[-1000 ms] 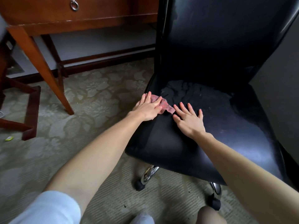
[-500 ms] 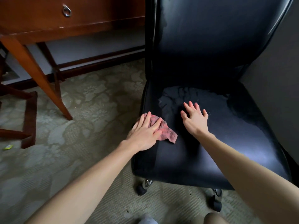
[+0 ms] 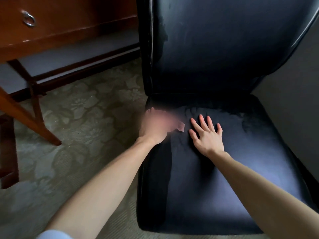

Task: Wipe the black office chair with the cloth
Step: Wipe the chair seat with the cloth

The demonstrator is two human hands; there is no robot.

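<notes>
Head view is showing the left hand [image 3: 154, 124] as a smear of motion blur at the far left corner of the chair [image 3: 233, 195] seat, right on its edge. Whether that hand is lying flat or is curled, I cannot tell. The cloth [image 3: 180, 126] is sitting under this hand, with only a pink corner poking out on the side facing the right hand [image 3: 208, 138], so the left hand is the one carrying it.

The right hand is lying flat on the seat just beside that corner, its fingers [image 3: 201, 121] straight, spread apart and holding nothing; it seems to be steadying the chair. It is resting between the cloth and most of the seat.

A dull patch [image 3: 229, 112] is lying beyond the right hand's fingertips, along the foot of the backrest [image 3: 224, 49]. The broad glossy part of the seat is stretching away to the right of the cloth and back toward the person. I judge the wiping is partway along, and any stroke across the seat is going to meet the right hand first.
</notes>
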